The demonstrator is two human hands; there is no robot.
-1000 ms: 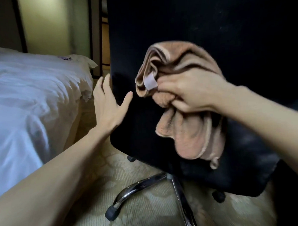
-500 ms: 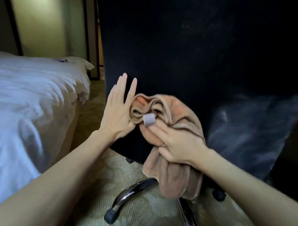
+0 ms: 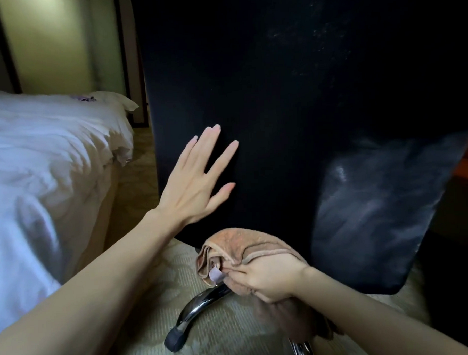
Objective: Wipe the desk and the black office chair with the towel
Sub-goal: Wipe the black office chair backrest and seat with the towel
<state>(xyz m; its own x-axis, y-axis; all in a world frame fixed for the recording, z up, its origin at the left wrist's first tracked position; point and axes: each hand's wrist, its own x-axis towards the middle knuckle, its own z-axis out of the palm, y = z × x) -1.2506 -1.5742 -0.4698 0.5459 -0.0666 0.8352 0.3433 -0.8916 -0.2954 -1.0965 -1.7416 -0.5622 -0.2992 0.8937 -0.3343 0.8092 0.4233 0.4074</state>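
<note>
Against the rear of the black office chair [image 3: 278, 108], the grey-smeared pad [image 3: 376, 211] at its right edge looks unwiped. The left hand [image 3: 198, 179], fingers straight and spread, now lies flat on the panel, not at its left edge. Within 1 s the towel [image 3: 238, 244] has dropped from mid-backrest to the lower edge, bunched in the clenched right hand [image 3: 269, 279]. Judgement: 1 downward stroke complete; next pass belongs further right.

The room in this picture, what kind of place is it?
Probably a bedroom, maybe a hotel room. A bed with rumpled white bedding stands just left of the black office chair, and pale patterned carpet covers the floor.
</note>
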